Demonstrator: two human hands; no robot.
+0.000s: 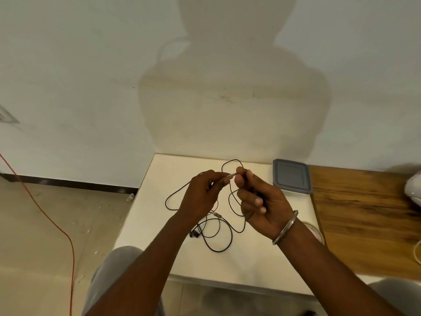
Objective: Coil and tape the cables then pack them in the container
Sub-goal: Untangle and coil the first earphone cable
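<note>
A thin black cable [224, 241] lies in loose loops on the small white table [250, 258], with a dark plug end near my left forearm. My left hand [201, 197] and my right hand [259, 197] are raised over the table. Both pinch a small pale piece [231, 176] between their fingertips; whether it is tape or a cable connector I cannot tell. Strands of the cable run up into both hands. A container with a grey lid [291, 176] stands shut at the table's far right corner. A roll of clear tape [315, 231] peeks out behind my right wrist.
A wooden tabletop [364, 213] adjoins the white table on the right, with a white object [413, 190] at its far edge. An orange cord [57, 226] runs across the floor at left. The wall stands right behind the table. My knees are below the table's front edge.
</note>
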